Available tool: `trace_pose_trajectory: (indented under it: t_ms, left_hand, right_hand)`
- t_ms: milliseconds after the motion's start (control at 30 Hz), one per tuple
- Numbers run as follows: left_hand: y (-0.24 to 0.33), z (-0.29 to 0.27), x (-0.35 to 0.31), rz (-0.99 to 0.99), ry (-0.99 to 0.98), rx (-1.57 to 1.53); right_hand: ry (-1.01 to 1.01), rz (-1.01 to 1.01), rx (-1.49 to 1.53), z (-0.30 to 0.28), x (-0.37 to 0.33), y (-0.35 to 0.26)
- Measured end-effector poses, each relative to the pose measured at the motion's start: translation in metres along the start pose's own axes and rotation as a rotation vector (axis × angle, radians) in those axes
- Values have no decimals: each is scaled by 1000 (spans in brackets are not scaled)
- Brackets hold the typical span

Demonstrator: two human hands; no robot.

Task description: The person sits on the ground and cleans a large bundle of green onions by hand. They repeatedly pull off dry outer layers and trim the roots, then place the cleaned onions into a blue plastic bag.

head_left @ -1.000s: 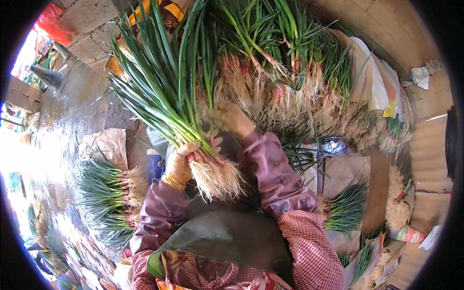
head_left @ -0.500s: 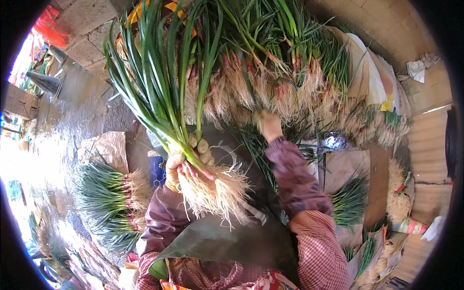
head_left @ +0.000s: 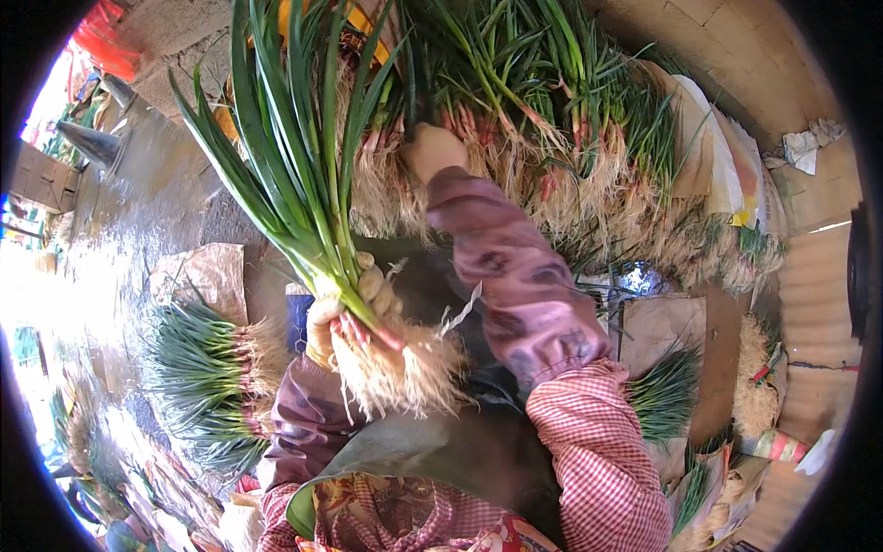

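Observation:
My left hand (head_left: 324,322), in a pale glove, is closed around a bunch of spring onions (head_left: 303,216). Its long green leaves point up and away, and the shaggy pale roots (head_left: 395,373) hang toward me. My glove's fingers wrap the reddish-white stems from the right side. Stretched out to the far pile of spring onions (head_left: 552,147), my right hand (head_left: 437,152) looks curled, with its back toward me. A dark, narrow strip runs away from its far side; what it is cannot be made out, and the fingertips are hidden.
A dark green apron (head_left: 414,451) covers my lap. More spring onions (head_left: 202,386) lie in bundles at left beside brown paper (head_left: 207,276). Another bundle (head_left: 664,391) rests on cardboard (head_left: 662,327) at right. A dark cone (head_left: 90,143) stands on the wet floor at the far left.
My right hand has moved left and farther away, along the pile. The bunch in my left hand has shifted slightly left and turned more upright, still gripped.

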State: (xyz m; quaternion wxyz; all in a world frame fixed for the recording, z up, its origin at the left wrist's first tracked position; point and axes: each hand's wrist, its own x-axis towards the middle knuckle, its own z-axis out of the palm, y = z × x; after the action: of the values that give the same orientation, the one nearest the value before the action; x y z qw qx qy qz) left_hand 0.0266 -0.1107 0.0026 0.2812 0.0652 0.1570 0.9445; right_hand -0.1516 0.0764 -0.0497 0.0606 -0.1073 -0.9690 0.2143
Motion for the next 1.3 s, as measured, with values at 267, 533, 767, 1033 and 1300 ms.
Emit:
trace_pose_trajectory:
  t_ms: [267,533,767,1033,1300]
  left_hand:
    - [-10,-24,10,-201,167,453]
    - [-19,-6,8,-152,231,291]
    - [-15,-12,-4,-121,271,231]
    - [-28,-15,3,-84,204,65]
    - [-27,-27,-2,-113,143,-63]
  right_hand:
    - [-210,-69,654,-51,-89,37]
    - [-700,95,1419,-44,-117,58]
    - [-863,78,1736,-55,-142,3]
    - [210,-130,261,6,-140,48]
    - [-413,-298,-139,-29,-168,117]
